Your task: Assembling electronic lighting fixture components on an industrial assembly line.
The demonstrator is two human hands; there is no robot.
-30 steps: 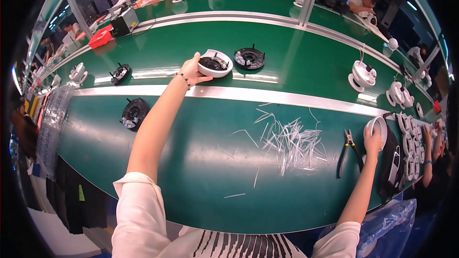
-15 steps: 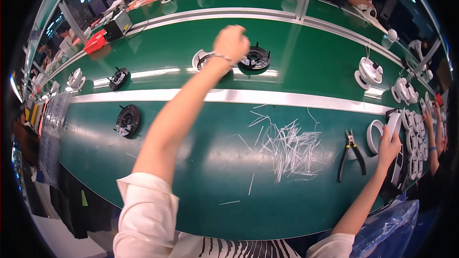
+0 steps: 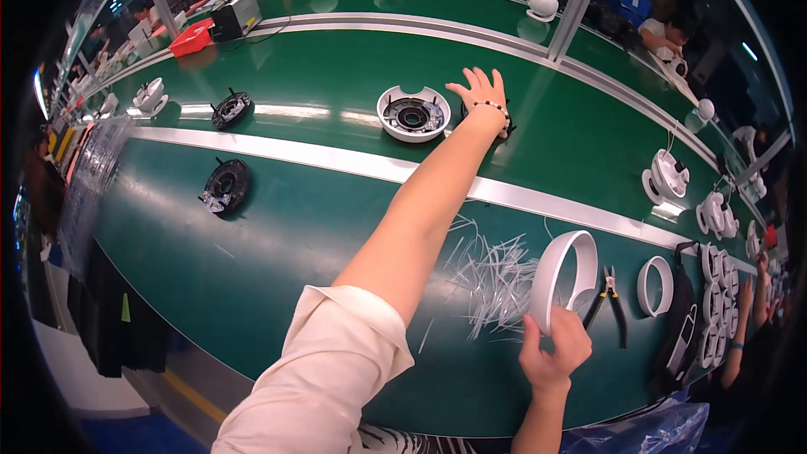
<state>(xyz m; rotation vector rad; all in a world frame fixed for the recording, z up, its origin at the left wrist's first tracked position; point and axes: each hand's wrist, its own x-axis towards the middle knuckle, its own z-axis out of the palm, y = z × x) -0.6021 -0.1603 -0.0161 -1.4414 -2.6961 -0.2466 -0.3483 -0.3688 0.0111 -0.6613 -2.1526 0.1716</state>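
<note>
My left hand (image 3: 482, 99) reaches far out with its fingers spread. It is over a black round part (image 3: 507, 132), which it mostly hides; whether they touch I cannot tell. Just left of that hand lies a white round housing (image 3: 388, 122) with a black disc-shaped insert (image 3: 413, 118) inside. Nearer to me, my right hand (image 3: 556, 349) grips a white plastic ring (image 3: 546, 282) by its lower edge and holds it upright above the table. Behind the ring are a heap of thin white strips (image 3: 492, 277) and pliers (image 3: 609, 303) with black and yellow handles.
A second white ring (image 3: 654, 287) stands right of the pliers, beside a black device (image 3: 677, 340) and rows of white rings (image 3: 714, 303). Black discs (image 3: 225, 186) lie at the left. White assemblies (image 3: 668, 176) stand on the green belt (image 3: 328, 63). Other people work at the far side and right.
My right hand has brought a white ring leftward from beside the device. My left hand has shifted right and spread its fingers, uncovering the white housing. The view has swung somewhat.
</note>
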